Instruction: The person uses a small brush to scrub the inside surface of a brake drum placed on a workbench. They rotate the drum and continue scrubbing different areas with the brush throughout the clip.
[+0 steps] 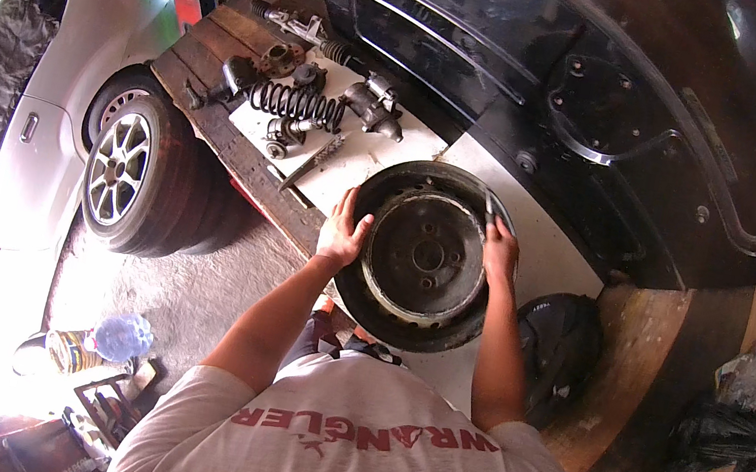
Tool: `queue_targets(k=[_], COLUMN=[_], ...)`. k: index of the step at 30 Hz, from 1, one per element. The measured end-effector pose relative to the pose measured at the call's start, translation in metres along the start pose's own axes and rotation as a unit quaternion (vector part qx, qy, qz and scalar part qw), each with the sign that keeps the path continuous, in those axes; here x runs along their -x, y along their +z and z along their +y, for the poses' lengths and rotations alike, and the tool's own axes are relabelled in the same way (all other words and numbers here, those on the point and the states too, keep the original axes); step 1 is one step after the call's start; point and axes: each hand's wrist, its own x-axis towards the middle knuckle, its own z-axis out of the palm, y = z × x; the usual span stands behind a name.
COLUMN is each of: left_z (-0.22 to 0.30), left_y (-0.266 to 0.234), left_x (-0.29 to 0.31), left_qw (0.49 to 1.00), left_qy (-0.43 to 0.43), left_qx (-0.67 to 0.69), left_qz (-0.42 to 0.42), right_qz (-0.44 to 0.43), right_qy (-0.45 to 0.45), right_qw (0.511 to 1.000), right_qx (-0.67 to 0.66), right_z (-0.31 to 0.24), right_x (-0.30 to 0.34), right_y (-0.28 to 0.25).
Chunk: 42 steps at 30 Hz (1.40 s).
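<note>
A dark, worn steel wheel rim (421, 301) lies in front of me at the edge of the workbench, its round centre and bolt holes facing up. My left hand (345, 229) rests against the rim's left edge, fingers stretched out and thumb apart. On the opposite side, my right hand (500, 253) is closed around a slim pointed tool (490, 203), whose tip points away from me over the rim's edge. Its exact kind is too small to tell. That hand also lies close against the rim.
On the bench (548, 233) beyond the rim lie a coil spring shock absorber (298, 105), a toothed blade (313, 163) and greasy metal car parts (374, 107). A black vehicle panel (440, 46) stands behind. Tyres (168, 186) and a silver car (56, 97) are left; a black bag (559, 346) sits right.
</note>
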Motion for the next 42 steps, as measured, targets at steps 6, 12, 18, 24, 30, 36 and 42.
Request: queue_targets(k=[6,12,18,24,30,36,42], left_z=[-0.002,-0.006,-0.007,-0.007,-0.004,-0.041,-0.122], left_y=[0.004,0.001,0.006,0.007,0.014,0.018,-0.017], left_x=[-0.003,0.001,-0.001,-0.004,-0.007,-0.012,-0.01], left_qw=[1.0,1.0,1.0,1.0,0.999,0.983,0.955], left_qy=[0.009,-0.014,-0.019,0.0,0.009,-0.022,-0.053], left_qx=[-0.015,-0.013,0.004,0.0,0.031,0.177,0.268], left_qz=[0.005,0.003,-0.001,-0.003,-0.004,0.04,0.112], right_qz=[-0.032,0.014,0.039,-0.022,0.099,0.036,-0.081], right_qy=[-0.018,0.026,0.028,-0.007,-0.043,0.085,0.081], right_qw=[0.999,0.999,0.999,0.999,0.994,0.955,0.895], right_qx=[-0.022,0.043,0.019,0.031,-0.027,-0.282,-0.432], right_z=[-0.023,0.015,0.017,-0.027,0.037,0.023,-0.039], right_x=[-0.021,0.021,0.016,-0.019,-0.002,0.05,0.081], right_y=[0.035,-0.028,-0.011,0.032,0.029,0.02,0.037])
